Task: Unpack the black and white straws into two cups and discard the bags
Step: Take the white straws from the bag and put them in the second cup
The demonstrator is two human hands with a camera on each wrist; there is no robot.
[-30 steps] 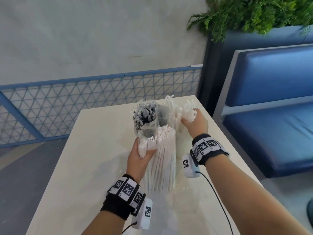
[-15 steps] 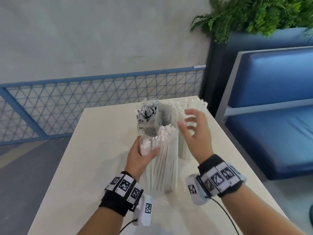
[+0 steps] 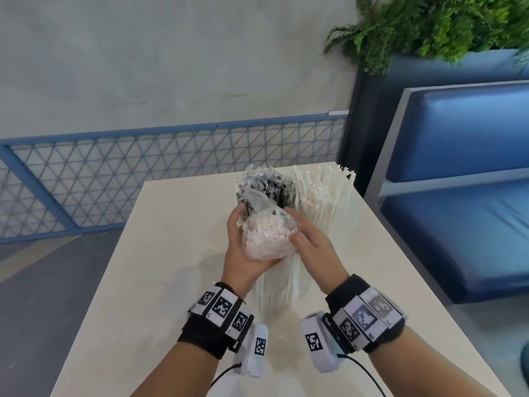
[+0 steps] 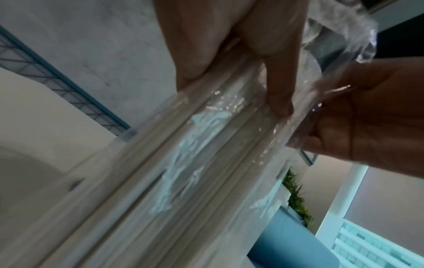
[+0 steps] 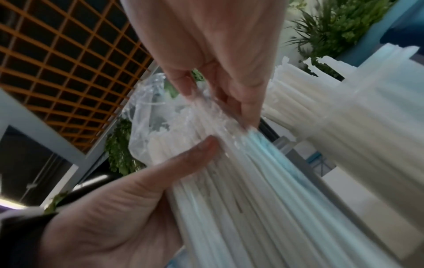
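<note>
A clear bag of white straws (image 3: 269,239) stands upright on the table, its open top bunched. My left hand (image 3: 243,247) grips it near the top, thumb on the near side. My right hand (image 3: 294,227) pinches the bag's plastic on the right edge. The wrist views show the same bag (image 4: 195,163) (image 5: 241,181) with my right fingers (image 5: 220,94) on the crinkled film and my left fingers (image 4: 270,76) pressed on the straws. Behind the bag are a cup of black straws (image 3: 269,187) and a cup of white straws (image 3: 323,204).
The pale table (image 3: 171,253) ends just behind the cups. A blue mesh railing (image 3: 143,173) lies beyond it. A blue padded bench (image 3: 458,196) stands close on the right, with a planter of ferns (image 3: 429,24) above the far corner.
My right hand let go of the white straws in the far cup and came back to the bag's right edge. The left hand kept its grip as the bag's top tilted toward me.
</note>
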